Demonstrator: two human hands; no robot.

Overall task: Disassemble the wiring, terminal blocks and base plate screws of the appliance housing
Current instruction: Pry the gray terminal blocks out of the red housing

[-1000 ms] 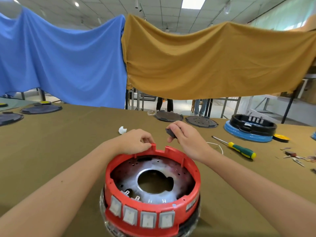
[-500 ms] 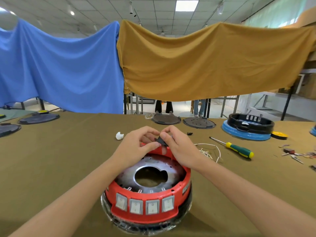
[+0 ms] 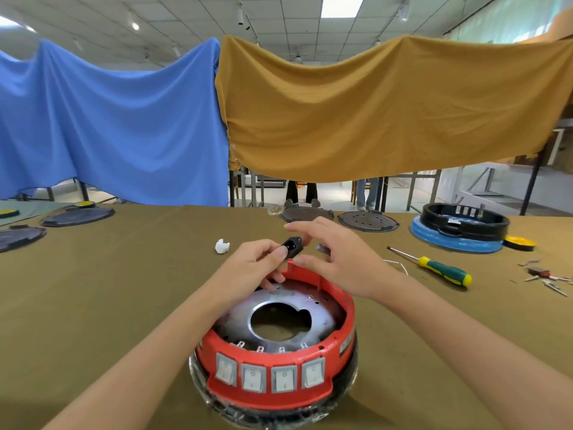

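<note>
One boxy black socket (image 3: 291, 245), round red housing (image 3: 336, 308)

Black socket (image 3: 292, 245) now lifted off red housing (image 3: 279, 346) rim, pinched by left hand (image 3: 257, 265); right hand (image 3: 338, 259) released, fingers spread.

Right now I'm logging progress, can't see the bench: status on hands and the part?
Left hand pinches black socket, lifted above red housing. Right hand open beside it. Nothing in the way.
</note>
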